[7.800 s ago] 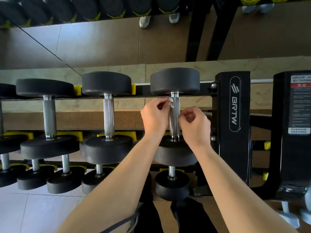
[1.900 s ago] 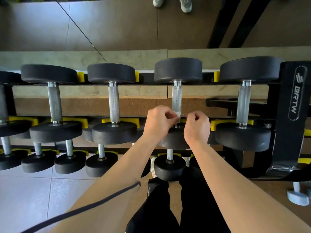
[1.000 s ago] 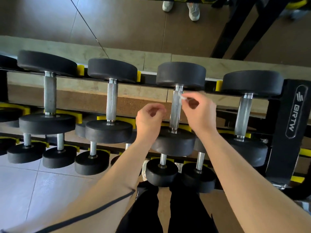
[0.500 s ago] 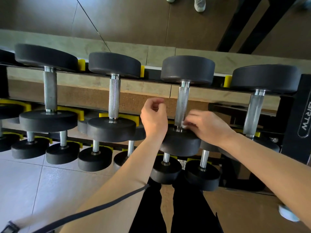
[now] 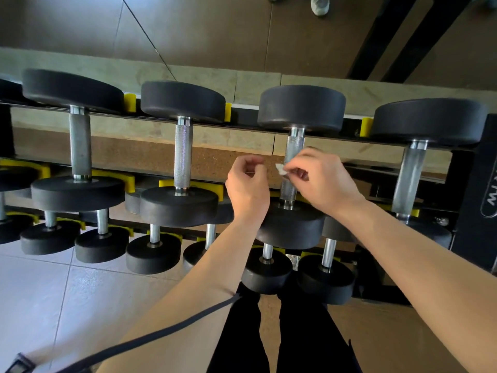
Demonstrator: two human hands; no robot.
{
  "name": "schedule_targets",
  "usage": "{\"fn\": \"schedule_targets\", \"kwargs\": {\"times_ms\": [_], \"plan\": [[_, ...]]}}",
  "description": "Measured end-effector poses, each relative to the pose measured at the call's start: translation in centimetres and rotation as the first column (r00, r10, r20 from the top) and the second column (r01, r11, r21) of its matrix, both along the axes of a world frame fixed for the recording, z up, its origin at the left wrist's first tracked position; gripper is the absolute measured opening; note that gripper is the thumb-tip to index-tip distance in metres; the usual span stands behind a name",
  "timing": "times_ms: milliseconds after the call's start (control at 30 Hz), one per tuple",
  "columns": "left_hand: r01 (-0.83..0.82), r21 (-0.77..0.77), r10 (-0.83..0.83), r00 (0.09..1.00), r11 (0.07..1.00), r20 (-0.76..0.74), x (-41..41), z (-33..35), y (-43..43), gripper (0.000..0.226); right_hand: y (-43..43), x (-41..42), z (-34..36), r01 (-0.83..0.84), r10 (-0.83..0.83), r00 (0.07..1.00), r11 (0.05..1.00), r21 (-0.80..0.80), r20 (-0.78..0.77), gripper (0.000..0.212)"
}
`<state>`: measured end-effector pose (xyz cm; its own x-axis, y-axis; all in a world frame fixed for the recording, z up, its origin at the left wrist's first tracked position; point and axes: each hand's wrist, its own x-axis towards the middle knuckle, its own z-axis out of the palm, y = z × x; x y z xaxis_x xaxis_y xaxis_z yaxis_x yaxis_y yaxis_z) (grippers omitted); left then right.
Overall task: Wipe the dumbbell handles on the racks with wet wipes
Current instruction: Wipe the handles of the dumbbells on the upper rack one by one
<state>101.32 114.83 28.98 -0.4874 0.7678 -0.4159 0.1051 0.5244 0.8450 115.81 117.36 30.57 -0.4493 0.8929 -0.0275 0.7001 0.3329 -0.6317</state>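
The right hand (image 5: 322,181) fingers (image 5: 295,172) pinch a wet wipe (image 5: 281,169) against one dumbbell handle (image 5: 294,149) (left hand (image 5: 248,187) curled, seemingly empty); other handles (image 5: 183,154) likely still need wiping.

Bright even daylight, soft sheen on pale floor tiles, sharp focus, wide-angle bending at edges

the only lettering in view stands on the black rack upright (image 5: 477,184) at the right edge of the rack; white letters (image 5: 492,201) run sideways inside a white oval outline, cut off by the frame's edge; a "w" shows at the end; the rest cannot be read
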Motion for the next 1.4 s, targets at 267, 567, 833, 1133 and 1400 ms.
{"fn": "schedule_targets", "kwargs": {"times_ms": [267,567,833,1133,1400], "plan": [[0.012,0.003,-0.012,1.0,1.0,-0.003,0.0,0.0,0.1,0.025,-1.6,0.6,0.6,-0.016,0.028,0.998,0.982,-0.19,0.059,0.011],[0.029,0.003,-0.029,1.0,1.0,-0.003,0.0,0.2,0.0,0.027,-0.8,0.8,0.1,0.265,-0.269,0.962,0.96,-0.093,-0.044,0.009],[0.031,-0.004,-0.031,0.999,1.0,-0.005,0.1,0.0,0.1,0.025,0.4,1.1,0.0,0.279,-0.284,0.956,0.958,-0.07,-0.079,0.009],[0.062,-0.003,-0.062,0.998,0.998,-0.021,0.0,0.1,0.0,0.026,-0.8,-0.4,-2.0,0.337,-0.321,0.939,0.93,0.149,-0.121,0.027],[0.067,-0.014,-0.067,0.997,0.998,-0.035,0.1,0.0,0.1,0.022,0.2,-1.6,-2.4,0.367,-0.342,0.929,0.899,0.239,-0.142,0.023]]}}
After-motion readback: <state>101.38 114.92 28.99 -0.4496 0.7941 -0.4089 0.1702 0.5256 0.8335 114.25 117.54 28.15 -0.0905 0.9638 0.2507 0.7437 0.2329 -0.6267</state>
